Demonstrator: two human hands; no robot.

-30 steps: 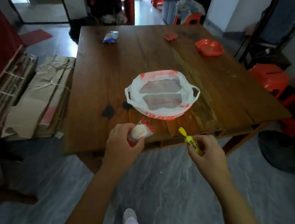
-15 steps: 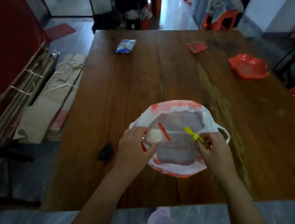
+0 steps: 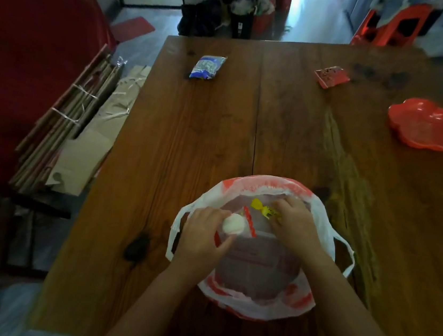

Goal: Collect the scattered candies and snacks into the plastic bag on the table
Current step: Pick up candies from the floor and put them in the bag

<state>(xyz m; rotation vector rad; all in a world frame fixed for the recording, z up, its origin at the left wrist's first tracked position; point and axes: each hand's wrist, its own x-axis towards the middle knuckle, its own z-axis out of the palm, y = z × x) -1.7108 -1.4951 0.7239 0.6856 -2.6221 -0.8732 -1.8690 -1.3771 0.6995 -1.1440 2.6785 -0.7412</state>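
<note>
Both my hands are over the open bag [image 3: 317,218] right now, which sits at the near edge of the table [image 3: 204,138]. My left hand [image 3: 200,238] has its fingers curled round a white round snack [image 3: 233,224] in a clear wrapper with red edges. My right hand [image 3: 295,224] pinches a yellow candy [image 3: 264,209] by one end, its twisted tip sticking out to the left. Further off on the table there's a blue packet [image 3: 207,67] at far left, a red packet [image 3: 331,76] at far right and a red dish [image 3: 427,127] near the right edge. Bundled cardboard [image 3: 79,133] lies on the floor to the left.
</note>
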